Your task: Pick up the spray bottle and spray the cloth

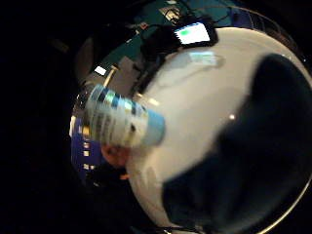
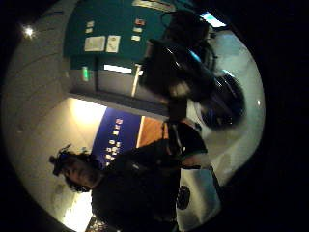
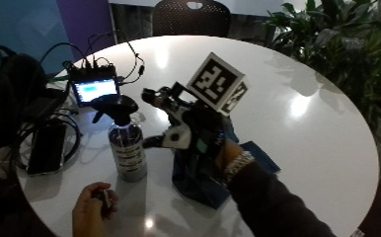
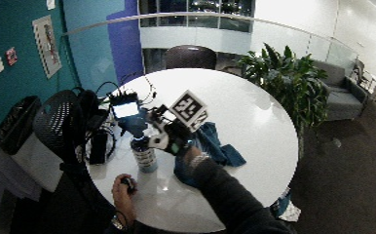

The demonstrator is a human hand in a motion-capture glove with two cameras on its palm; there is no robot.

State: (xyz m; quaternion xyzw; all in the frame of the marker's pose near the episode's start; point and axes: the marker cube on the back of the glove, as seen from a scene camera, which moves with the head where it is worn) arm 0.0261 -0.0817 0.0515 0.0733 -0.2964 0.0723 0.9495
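While the bottle stands upright on the round white table, we bring our gloved right hand in beside it at about the height of its shoulder, just short of touching as far as the outside view shows. That height makes sense: the black trigger head sits on top, and a grip around the neck would leave a finger free for the trigger. Our fingers look relaxed and slightly spread toward the bottle, holding nothing; one dark fingertip reaches toward the bottle's side, though we cannot tell whether it makes contact.

The little finger side palm view shows the bottle's label close to the palm, which we judge to mean the hand is nearly in place to close. The thumb side view shows the trigger head looming near as well.

The blue cloth lies bunched on the table right under our forearm, just beside the bottle, so the spray would need only a short turn of the nozzle once the bottle is lifted. Our bare left hand rests at the near table edge, curled around a small dark object we cannot identify, well clear of the reach.

A tablet with cables sits behind the bottle, so the nozzle is best aimed away from it.
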